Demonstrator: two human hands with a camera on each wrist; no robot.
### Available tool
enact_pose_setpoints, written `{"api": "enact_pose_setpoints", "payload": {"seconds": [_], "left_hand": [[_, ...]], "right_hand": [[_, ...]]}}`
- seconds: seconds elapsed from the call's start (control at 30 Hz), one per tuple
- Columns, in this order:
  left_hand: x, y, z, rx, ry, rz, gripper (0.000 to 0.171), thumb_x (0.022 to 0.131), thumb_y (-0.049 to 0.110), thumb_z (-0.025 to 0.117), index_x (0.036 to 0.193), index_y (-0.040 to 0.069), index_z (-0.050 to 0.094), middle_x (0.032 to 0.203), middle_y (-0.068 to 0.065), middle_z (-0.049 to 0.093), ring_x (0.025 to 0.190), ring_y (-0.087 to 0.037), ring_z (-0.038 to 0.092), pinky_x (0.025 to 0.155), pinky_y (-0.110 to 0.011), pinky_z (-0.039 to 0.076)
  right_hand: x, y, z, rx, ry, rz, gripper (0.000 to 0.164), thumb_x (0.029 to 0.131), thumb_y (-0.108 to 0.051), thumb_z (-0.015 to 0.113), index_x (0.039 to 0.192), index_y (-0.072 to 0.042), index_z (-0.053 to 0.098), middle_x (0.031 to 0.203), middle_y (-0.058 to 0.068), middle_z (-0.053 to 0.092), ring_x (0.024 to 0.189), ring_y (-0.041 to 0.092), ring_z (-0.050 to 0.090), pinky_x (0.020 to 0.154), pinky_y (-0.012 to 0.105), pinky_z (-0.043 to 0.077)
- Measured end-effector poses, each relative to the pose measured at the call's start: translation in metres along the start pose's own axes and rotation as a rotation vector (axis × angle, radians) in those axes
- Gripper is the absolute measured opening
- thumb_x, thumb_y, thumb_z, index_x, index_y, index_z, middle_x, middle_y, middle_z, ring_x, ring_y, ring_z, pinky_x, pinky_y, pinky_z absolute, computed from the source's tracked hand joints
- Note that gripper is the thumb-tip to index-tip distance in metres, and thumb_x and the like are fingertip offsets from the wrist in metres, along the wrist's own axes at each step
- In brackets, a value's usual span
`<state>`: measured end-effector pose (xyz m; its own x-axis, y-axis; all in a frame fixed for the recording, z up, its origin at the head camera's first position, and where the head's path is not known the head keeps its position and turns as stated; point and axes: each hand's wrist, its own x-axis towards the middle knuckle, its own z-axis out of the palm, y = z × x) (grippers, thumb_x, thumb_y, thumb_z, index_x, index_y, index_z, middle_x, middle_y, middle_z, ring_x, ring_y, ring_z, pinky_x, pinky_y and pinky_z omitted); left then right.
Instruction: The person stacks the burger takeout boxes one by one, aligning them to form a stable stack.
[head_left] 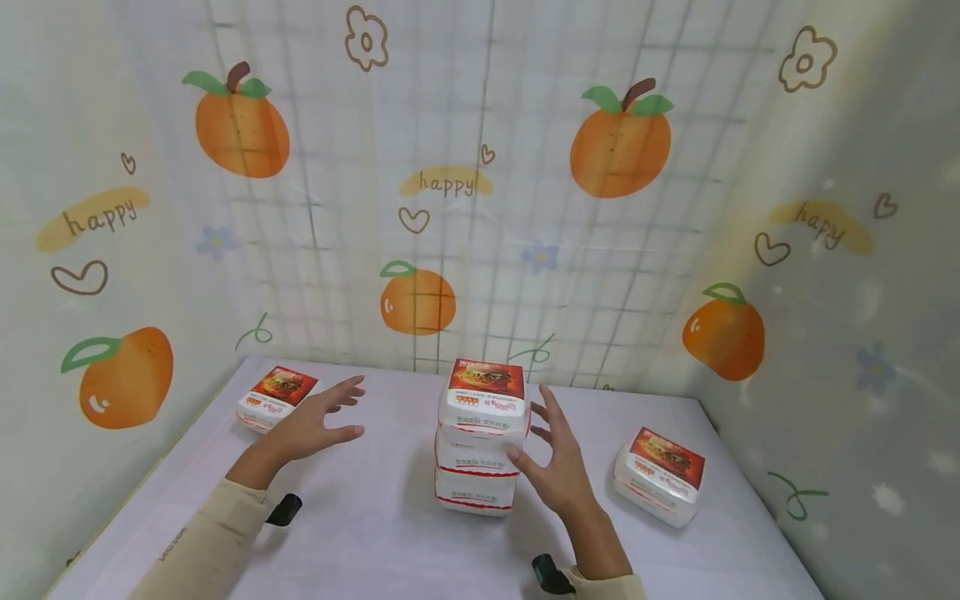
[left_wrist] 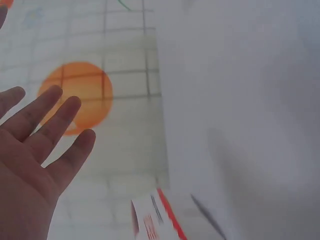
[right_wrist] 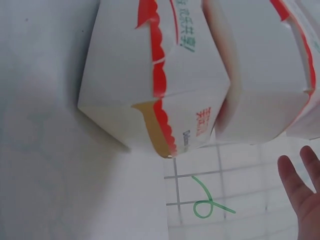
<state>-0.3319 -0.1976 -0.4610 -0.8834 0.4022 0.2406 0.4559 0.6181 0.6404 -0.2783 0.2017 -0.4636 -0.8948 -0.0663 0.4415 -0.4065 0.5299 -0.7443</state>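
Three white burger boxes stand stacked near the middle of the table: a top box (head_left: 486, 404) with a red burger picture on its lid, a middle box (head_left: 476, 458) and a bottom box (head_left: 474, 490). Beside the stack's right side is my right hand (head_left: 558, 471), fingers spread and thumb near the top box's front corner; the right wrist view shows its fingers (right_wrist: 295, 182) apart from the boxes. To the left of the stack my left hand (head_left: 318, 423) hovers with fingers extended and nothing in them. It partly overlaps another burger box (head_left: 273, 396) in the head view.
One more burger box (head_left: 663, 475) sits on the table's right side. The table (head_left: 360, 533) has a pale cover. Behind and at both sides hang curtains (head_left: 510, 275) printed with oranges. Dark wrist devices (head_left: 285, 510) show at both cuffs.
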Motion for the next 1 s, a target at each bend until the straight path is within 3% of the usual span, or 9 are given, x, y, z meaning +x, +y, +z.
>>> {"api": "enact_pose_setpoints", "payload": {"seconds": [0.2,0.4,0.6,0.83,1.0], "left_hand": [[-0.006,-0.036,-0.027,0.023,0.031,0.007,0.078,0.086,0.044,0.072,0.15,0.013,0.038,0.139,-0.01,0.052,0.124,-0.033,0.051,0.099,-0.057,0.041],[-0.02,-0.081,-0.046,0.079,0.071,-0.116,0.075,0.087,0.037,0.073,0.147,0.006,0.041,0.142,-0.02,0.048,0.119,-0.042,0.052,0.095,-0.059,0.043],[-0.027,-0.114,-0.057,0.164,0.117,-0.245,0.088,0.081,0.037,0.078,0.148,0.0,0.035,0.146,-0.03,0.034,0.132,-0.049,0.031,0.102,-0.067,0.028],[-0.033,-0.131,-0.062,0.171,0.093,-0.358,0.101,0.077,0.051,0.076,0.15,0.0,0.029,0.149,-0.034,0.022,0.132,-0.053,0.023,0.101,-0.072,0.023],[-0.037,-0.14,-0.058,0.118,0.079,-0.36,0.102,0.08,0.052,0.074,0.151,-0.003,0.025,0.146,-0.037,0.021,0.13,-0.054,0.026,0.102,-0.07,0.024]], "right_hand": [[0.003,0.002,0.0,0.022,0.022,-0.03,0.097,0.082,-0.043,0.075,0.155,-0.04,0.012,0.155,0.004,0.03,0.13,0.036,0.045,0.094,0.059,0.045],[0.003,0.006,0.002,0.009,0.027,-0.06,0.096,0.082,-0.042,0.075,0.154,-0.043,0.011,0.156,0.001,0.029,0.134,0.029,0.041,0.097,0.053,0.045],[0.005,0.004,0.002,0.01,0.041,-0.081,0.097,0.081,-0.041,0.076,0.155,-0.042,0.013,0.156,0.001,0.029,0.134,0.029,0.041,0.097,0.055,0.044],[0.004,0.001,0.002,0.011,0.04,-0.044,0.097,0.081,-0.044,0.076,0.154,-0.043,0.012,0.155,0.002,0.031,0.13,0.032,0.045,0.095,0.057,0.045],[0.002,0.002,0.002,0.024,0.037,-0.045,0.096,0.082,-0.043,0.076,0.154,-0.045,0.012,0.155,0.002,0.03,0.131,0.033,0.044,0.095,0.057,0.045]]}}
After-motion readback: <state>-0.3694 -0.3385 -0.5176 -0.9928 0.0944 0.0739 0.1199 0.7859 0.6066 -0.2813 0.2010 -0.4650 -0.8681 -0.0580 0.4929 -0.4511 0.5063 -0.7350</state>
